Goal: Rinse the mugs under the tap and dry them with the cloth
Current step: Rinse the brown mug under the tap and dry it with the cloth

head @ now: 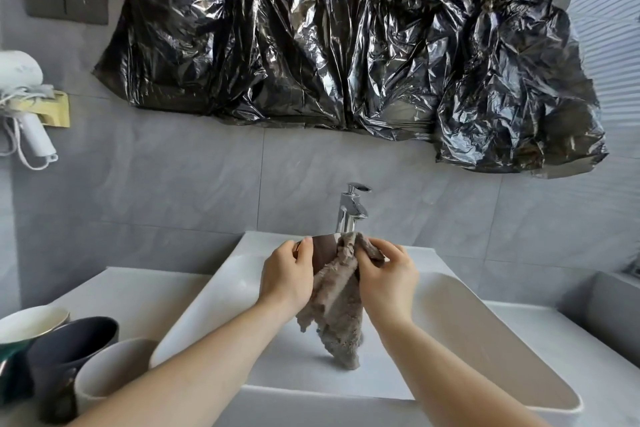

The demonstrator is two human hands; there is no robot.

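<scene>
The left hand (285, 276) grips a shiny metal mug (323, 253) over the basin (450, 315), its fingers (304, 246) curled around the mug's left side. The right hand (388, 276) is closed on a grey-brown cloth (337, 302), pinching a bunch of it against the mug's rim while the rest hangs down into the basin. No water shows running from the tap (349, 211), so this mug looks past its rinse and in the drying step. On the table (138, 291) at the left stand 3 more: a cream mug (31, 322), a dark grey mug (76, 343) and a pale mug (114, 367), touching one another. Whether these are done or still waiting cannot be told.
</scene>
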